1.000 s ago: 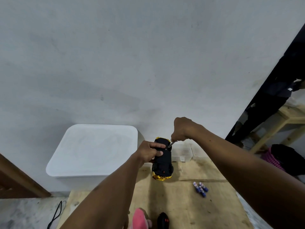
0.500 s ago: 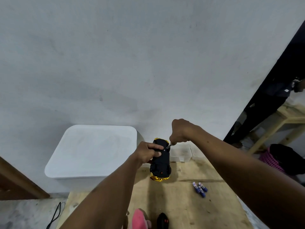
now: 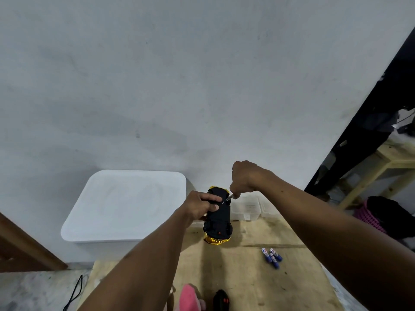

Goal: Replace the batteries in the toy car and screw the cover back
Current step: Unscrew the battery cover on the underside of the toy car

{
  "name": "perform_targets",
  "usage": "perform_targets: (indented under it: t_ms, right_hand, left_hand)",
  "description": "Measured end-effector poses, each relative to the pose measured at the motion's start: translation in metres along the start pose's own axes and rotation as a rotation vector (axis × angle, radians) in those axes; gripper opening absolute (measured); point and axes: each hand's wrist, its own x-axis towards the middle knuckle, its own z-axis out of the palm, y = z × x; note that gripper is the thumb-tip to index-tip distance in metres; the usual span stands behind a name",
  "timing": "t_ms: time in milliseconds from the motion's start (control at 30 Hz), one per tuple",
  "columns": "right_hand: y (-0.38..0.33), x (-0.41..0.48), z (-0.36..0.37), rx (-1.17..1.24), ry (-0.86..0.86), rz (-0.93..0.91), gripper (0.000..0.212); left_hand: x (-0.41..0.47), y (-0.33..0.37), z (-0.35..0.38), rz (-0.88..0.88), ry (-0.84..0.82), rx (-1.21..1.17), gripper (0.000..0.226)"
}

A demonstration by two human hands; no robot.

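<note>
Car upended over the counter, black underside to us, left hand gripping its side to steady it; right hand fisted round the screwdriver, tip angled onto that underside, mid-turn I'd say; three batteries lie loose, well apart

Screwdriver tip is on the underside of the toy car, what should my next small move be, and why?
Probably turn the screwdriver in place with the right hand: its tip meets the black underside of the toy car, which the left hand grips steady.
</note>
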Motion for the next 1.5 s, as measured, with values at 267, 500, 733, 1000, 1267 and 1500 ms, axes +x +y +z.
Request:
perform_targets:
  t_ms: [267, 500, 733, 1000, 1267, 1500]
  right_hand:
    - [0.0024, -0.0046, -0.0017, 0.023, 0.027, 0.015, 0.021]
    - [-0.0006, -0.0035, -0.0049, 0.020, 0.000, 0.015, 0.021]
    - [0.0017, -0.0035, -0.0038, 0.021, 0.009, 0.009, 0.019]
    - [0.0054, -0.0035, -0.0028, 0.116, -0.001, 0.036, 0.015]
    - [0.0051, -0.0004, -0.0042, 0.137, 0.003, 0.026, 0.018]
    - [0.0039, 0.0018, -0.0019, 0.108, -0.030, 0.026, 0.025]
  left_hand:
    - [0.0000, 0.0007, 0.0014, -0.010, -0.008, 0.015, 0.030]
    - [0.0023, -0.0001, 0.0045, -0.009, -0.005, 0.009, 0.030]
    - [0.0027, -0.0015, 0.0062, -0.021, -0.013, 0.008, 0.030]
    - [0.0033, 0.0002, 0.0032, -0.019, -0.010, 0.004, 0.031]
    - [0.0044, 0.0018, 0.0040, -0.013, -0.008, 0.005, 0.031]
    - [0.0047, -0.0008, 0.0035, -0.020, -0.002, 0.001, 0.030]
